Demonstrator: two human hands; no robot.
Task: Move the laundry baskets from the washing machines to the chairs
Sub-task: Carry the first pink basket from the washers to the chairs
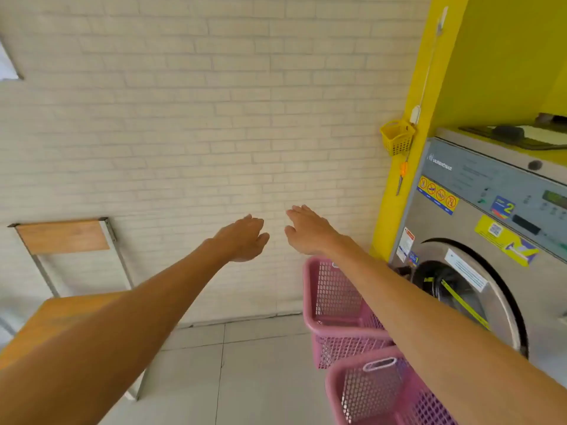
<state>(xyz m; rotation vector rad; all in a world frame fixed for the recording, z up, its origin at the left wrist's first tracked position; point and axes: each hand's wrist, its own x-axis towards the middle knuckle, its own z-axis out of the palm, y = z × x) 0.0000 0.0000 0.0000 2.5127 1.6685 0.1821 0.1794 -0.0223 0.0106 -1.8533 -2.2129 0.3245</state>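
Two pink mesh laundry baskets stand on the floor in front of a grey washing machine (478, 240) at the right. The far basket (334, 296) is partly crossed by my right forearm; the near basket (377, 391) sits lower in view. A wooden chair (61, 237) with a metal frame stands at the left against the wall. My left hand (244, 237) and my right hand (306, 230) are stretched out in the air before the brick wall, fingers apart, holding nothing. My right hand hovers just above the far basket's rim.
A white brick wall fills the background. A yellow pillar (408, 148) beside the washer carries a small yellow basket (397, 141) and hanging scissors. Light floor tiles (245, 378) lie between the chair and the baskets.
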